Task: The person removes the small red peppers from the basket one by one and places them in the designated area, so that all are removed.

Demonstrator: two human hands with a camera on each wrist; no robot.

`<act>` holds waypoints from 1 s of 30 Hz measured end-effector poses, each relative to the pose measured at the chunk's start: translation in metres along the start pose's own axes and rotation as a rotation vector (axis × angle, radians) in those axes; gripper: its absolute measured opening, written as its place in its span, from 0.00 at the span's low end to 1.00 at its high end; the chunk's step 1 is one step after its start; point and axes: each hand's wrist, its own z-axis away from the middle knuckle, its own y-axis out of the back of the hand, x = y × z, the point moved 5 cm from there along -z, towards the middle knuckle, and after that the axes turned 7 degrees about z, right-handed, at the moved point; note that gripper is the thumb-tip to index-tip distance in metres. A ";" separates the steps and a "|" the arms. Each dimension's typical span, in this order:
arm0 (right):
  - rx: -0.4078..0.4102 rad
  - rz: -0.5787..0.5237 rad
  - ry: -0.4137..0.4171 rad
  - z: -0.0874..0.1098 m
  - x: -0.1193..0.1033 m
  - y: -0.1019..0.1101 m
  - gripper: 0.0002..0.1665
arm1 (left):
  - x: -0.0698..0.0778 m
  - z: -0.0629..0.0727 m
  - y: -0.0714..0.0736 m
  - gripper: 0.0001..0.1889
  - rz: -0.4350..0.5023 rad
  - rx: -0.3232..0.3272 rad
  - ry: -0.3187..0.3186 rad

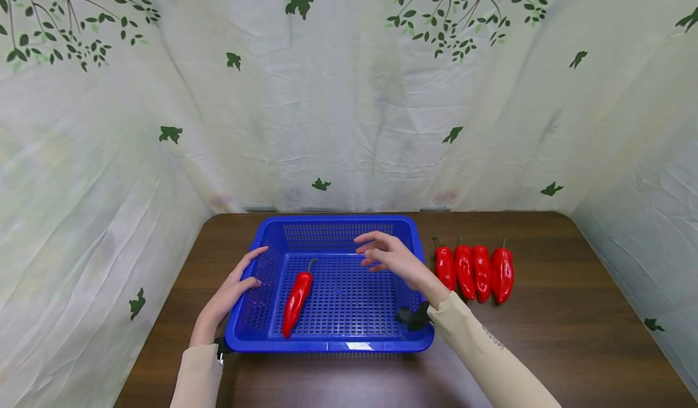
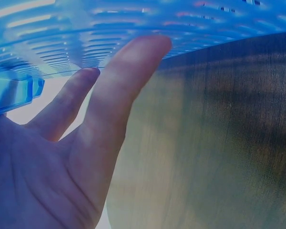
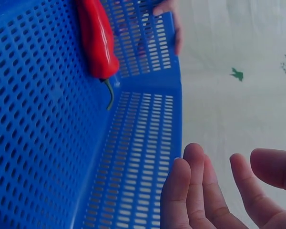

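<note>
A blue plastic basket [image 1: 332, 346] with slotted walls stands on the table. Inside, toward its left, lies one red chili pepper [image 1: 297, 304] with a green stem, seen also in the right wrist view. My left hand [image 1: 226, 299] holds the basket's left side, thumb and a fingertip over the rim; the left wrist view shows more fingers against the outer wall, below the rim. Above the basket's right half hovers my right hand [image 1: 392, 256], fingers loosely bent and apart, with nothing between them. In the right wrist view its fingers [image 3: 195, 186] overlap the basket's edge.
Several more red chili peppers [image 1: 473, 273] lie side by side just right of the basket, stems pointing away. The brown wooden table [image 1: 572, 335] extends beyond them. A pale curtain [image 1: 338, 93] with leaf prints encloses the back and sides.
</note>
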 end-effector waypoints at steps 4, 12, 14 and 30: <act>-0.011 -0.004 -0.004 -0.004 0.000 -0.008 0.20 | 0.000 0.000 0.000 0.34 0.005 -0.001 -0.005; -0.007 -0.001 -0.016 -0.012 0.001 -0.021 0.20 | 0.000 0.000 0.000 0.34 0.007 -0.001 0.002; -0.008 -0.005 -0.019 -0.014 0.002 -0.024 0.20 | 0.000 0.000 0.000 0.34 0.005 0.002 0.003; -0.043 -0.026 -0.077 -0.030 0.014 -0.056 0.20 | -0.001 0.000 0.000 0.34 -0.007 0.000 -0.001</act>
